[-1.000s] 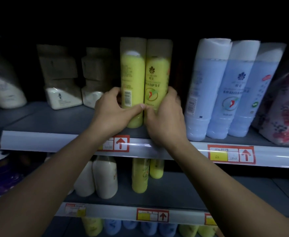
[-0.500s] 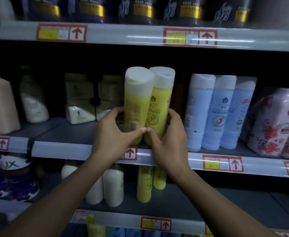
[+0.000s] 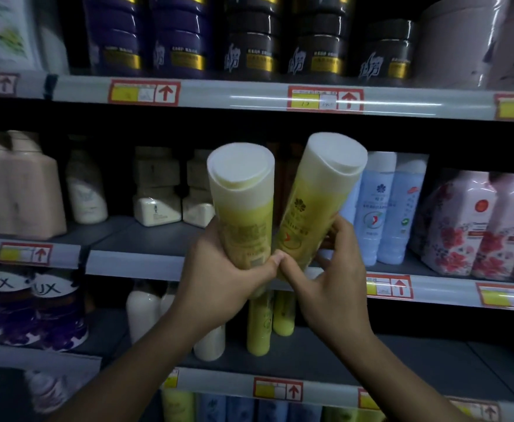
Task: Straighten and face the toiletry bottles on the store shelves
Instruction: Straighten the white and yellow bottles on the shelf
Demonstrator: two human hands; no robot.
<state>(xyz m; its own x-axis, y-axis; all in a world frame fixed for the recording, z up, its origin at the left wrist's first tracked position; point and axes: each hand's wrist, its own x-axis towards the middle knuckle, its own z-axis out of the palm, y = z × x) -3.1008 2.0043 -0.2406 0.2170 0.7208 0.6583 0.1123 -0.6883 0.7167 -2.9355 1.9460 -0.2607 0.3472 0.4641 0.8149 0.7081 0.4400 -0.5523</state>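
Two tall yellow bottles with white caps are lifted in front of the middle shelf (image 3: 146, 263). My left hand (image 3: 222, 278) grips the left yellow bottle (image 3: 243, 202) near its base; its back label faces me. My right hand (image 3: 328, 281) grips the right yellow bottle (image 3: 313, 205), whose front label with a flower logo shows. Both bottles lean toward me with their caps apart and their bases close together. My thumbs touch between the two bases.
Pale blue bottles (image 3: 380, 208) stand just right of my hands, floral pink bottles (image 3: 477, 223) further right. Small beige bottles (image 3: 158, 190) and pink jugs (image 3: 21, 190) sit left. Dark jars (image 3: 249, 41) fill the upper shelf. Yellow and white bottles (image 3: 258, 327) stand on the shelf below.
Both hands have lifted the two yellow bottles off the shelf and drawn them toward me; the bottles now tilt with caps spread apart. The view has risen to show the upper shelf.
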